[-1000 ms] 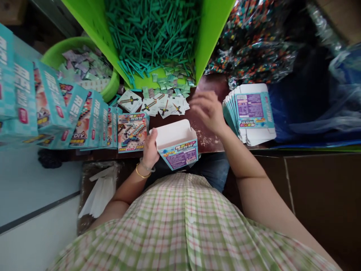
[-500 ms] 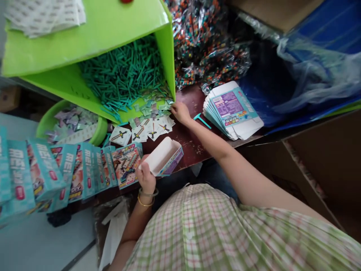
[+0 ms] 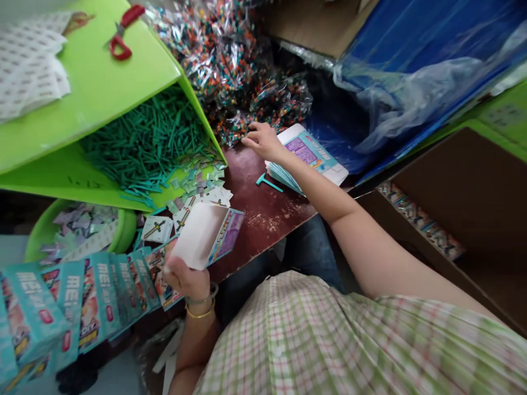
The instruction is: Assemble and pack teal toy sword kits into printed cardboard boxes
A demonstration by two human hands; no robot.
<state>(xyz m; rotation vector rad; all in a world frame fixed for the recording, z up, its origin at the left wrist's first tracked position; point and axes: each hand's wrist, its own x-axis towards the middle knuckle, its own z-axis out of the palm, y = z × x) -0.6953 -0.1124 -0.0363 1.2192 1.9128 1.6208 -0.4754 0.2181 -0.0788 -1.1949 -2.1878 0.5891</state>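
My left hand (image 3: 187, 277) grips a small open cardboard box (image 3: 197, 233), tilted with its white inside facing up. My right hand (image 3: 263, 141) stretches its fingers towards the clear plastic bags of coloured beads (image 3: 233, 126) at the back, and nothing shows in it. Whether the fingertips touch the bags I cannot tell. Under my right forearm lies a stack of flattened boxes (image 3: 315, 153), partly covered by the arm. A teal plastic hammer-shaped stick (image 3: 269, 182) rests on the table beside it. Cards with sword pictures (image 3: 157, 229) are spread behind the box in my left hand.
A bright green bin (image 3: 197, 109) on its side holds many teal sticks (image 3: 144, 137) and small packets (image 3: 193, 178). Red scissors (image 3: 123, 33) lie on top. A green basket (image 3: 125, 230) of packets and a row of teal boxes (image 3: 99, 291) stand left. An open carton (image 3: 444, 181) is at right.
My right hand has moved from the packets at the bin's edge to the bead bags, its fingers now spread. The left hand still holds the box. The view has shifted to the right.
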